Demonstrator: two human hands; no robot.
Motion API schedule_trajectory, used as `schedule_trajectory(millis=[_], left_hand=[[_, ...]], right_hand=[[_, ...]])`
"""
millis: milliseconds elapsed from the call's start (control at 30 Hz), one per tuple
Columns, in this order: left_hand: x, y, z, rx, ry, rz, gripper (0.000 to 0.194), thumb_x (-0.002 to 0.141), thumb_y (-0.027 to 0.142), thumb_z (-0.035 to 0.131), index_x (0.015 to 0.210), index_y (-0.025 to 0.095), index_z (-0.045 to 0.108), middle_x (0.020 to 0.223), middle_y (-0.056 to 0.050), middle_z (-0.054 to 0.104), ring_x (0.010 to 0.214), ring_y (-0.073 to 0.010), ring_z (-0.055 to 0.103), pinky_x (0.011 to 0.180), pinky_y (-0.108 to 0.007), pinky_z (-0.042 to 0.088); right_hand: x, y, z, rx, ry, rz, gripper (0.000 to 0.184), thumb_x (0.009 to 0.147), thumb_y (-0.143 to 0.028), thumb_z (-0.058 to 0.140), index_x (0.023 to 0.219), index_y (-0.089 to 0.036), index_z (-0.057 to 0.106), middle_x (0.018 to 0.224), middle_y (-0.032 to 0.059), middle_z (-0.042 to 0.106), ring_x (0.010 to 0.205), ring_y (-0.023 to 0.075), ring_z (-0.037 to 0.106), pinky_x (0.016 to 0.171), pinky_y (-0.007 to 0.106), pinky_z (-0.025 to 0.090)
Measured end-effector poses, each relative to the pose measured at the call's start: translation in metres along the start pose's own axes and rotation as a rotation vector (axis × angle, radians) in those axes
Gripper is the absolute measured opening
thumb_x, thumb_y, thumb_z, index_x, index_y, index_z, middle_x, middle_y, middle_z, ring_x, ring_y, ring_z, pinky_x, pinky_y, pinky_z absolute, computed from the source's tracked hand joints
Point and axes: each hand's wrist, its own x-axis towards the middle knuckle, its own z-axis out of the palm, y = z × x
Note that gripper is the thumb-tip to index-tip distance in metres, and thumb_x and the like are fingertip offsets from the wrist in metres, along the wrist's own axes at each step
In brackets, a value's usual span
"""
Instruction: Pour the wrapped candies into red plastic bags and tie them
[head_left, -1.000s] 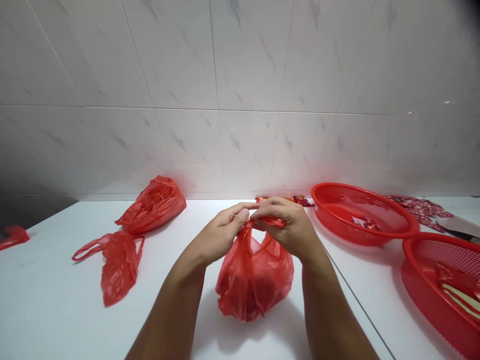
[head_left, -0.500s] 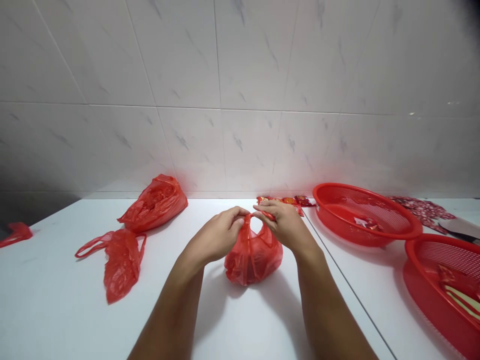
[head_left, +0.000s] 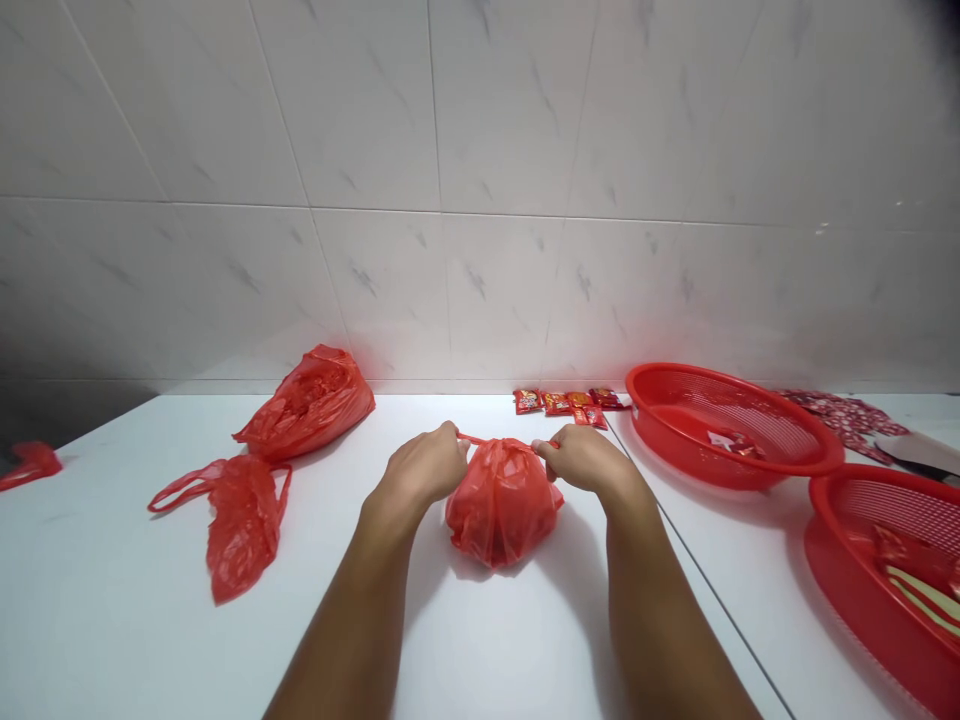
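Stretched handles [head_left: 498, 441] of red plastic carrier bag [head_left: 502, 505] gripped in closed left hand [head_left: 424, 465] and closed right hand [head_left: 583, 460]; tearing or slipping possible if overpulled.

Over the white counter [head_left: 487, 650], a hand could pass between the left hand [head_left: 424, 465] and the two loose red plastic bags [head_left: 304, 405] [head_left: 240, 525]. The filled red plastic bag [head_left: 502, 503] stands between the left hand and right hand [head_left: 585, 460]. Further right, a red plastic basket [head_left: 727, 425] blocks sideways passage, and the tiled wall [head_left: 480, 130] bounds the far edge, with red sachets [head_left: 559, 402] along it.
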Motion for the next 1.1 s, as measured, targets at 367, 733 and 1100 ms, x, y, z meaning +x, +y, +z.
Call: schedule_trajectory(millis=[367,733,1100], left_hand=[[0.009,-0.020,-0.012,-0.067,0.070,-0.032,0.055,0.098,0.060,0.044,0.132,0.021,0.060,0.133,-0.022,0.070,0.118,-0.0426,0.068,0.090,-0.048,0.051],[-0.044,0.033,-0.019,-0.594,-0.081,0.560,0.047,0.106,0.055,0.049,0.147,0.032,0.056,0.157,-0.005,0.056,0.142,-0.0275,0.054,0.118,-0.044,0.046],[-0.041,0.039,-0.009,-0.749,-0.248,0.504,0.095,0.080,0.034,0.086,0.159,0.037,0.032,0.143,-0.015,0.064,0.111,-0.0296,0.074,0.084,-0.040,0.062]], right_hand=[[-0.005,0.015,-0.018,0.092,-0.075,-0.010,0.049,0.098,-0.050,0.054,0.065,-0.021,0.075,0.084,0.0095,0.076,0.076,0.0237,0.068,0.068,0.035,0.046],[-0.016,-0.032,0.011,0.876,-0.353,-0.532,0.060,0.098,-0.074,0.053,0.081,-0.018,0.069,0.087,0.0062,0.074,0.065,0.0162,0.072,0.049,0.023,0.040],[-0.031,-0.045,0.006,1.205,-0.146,-0.592,0.066,0.093,-0.073,0.062,0.062,-0.024,0.034,0.055,-0.0073,0.029,0.044,0.0069,0.022,0.042,0.025,0.019]])
